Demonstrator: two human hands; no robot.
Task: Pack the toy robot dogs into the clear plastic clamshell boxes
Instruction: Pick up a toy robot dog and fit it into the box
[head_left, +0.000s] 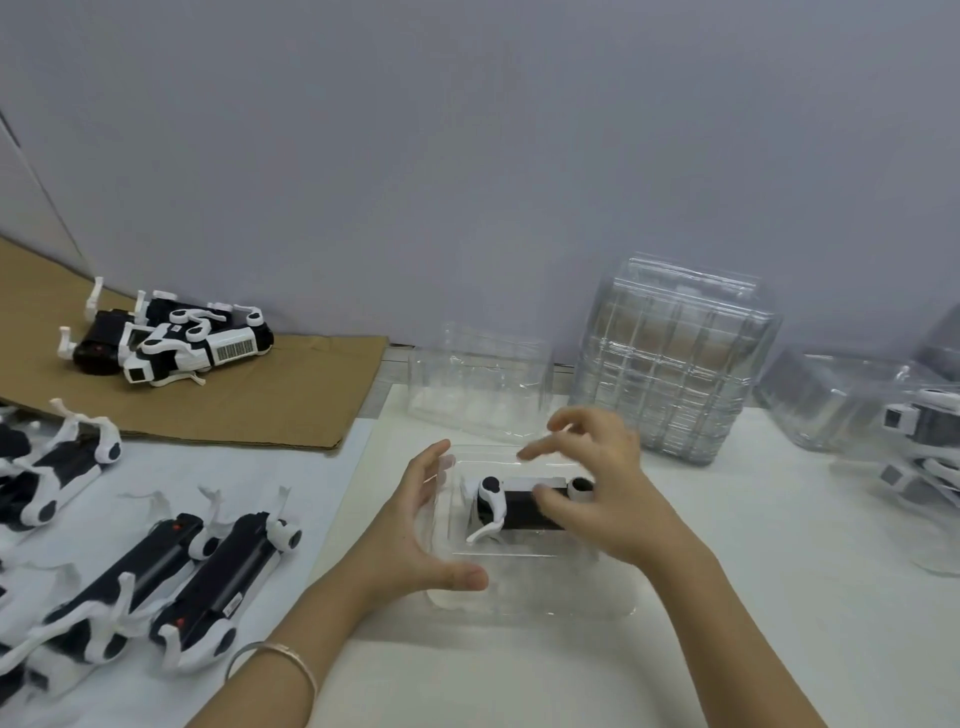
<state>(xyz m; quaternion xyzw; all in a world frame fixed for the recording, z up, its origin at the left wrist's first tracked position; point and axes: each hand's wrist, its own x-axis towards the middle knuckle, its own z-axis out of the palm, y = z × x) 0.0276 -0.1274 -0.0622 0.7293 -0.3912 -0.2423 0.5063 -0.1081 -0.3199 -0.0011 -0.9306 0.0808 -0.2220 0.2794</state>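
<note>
The left hand (426, 525) was open, its fingers flat against the left wall of the clamshell box (566, 610) and its thumb on the near rim. I took that as a brace to keep the light tray from sliding. The right hand (602, 493) hovered over the toy robot dog (519, 512), which lay lengthwise in the tray. Its fingers were splayed and lifted clear, gripping nothing. Only the thumb seemed to touch the black body, as if nudging it to seat. The two hands were apart, one on each side of the dog.

What looked like the lid (478, 384) stood upright behind the tray, out of the way. A stack of empty boxes (670, 364) waited just to the right, handy for the next one, with packed boxes (883, 415) set aside beyond it. On the left lay a row of unpacked dogs (208, 582), and a pile of dogs (176, 338) sat on cardboard (311, 400).
</note>
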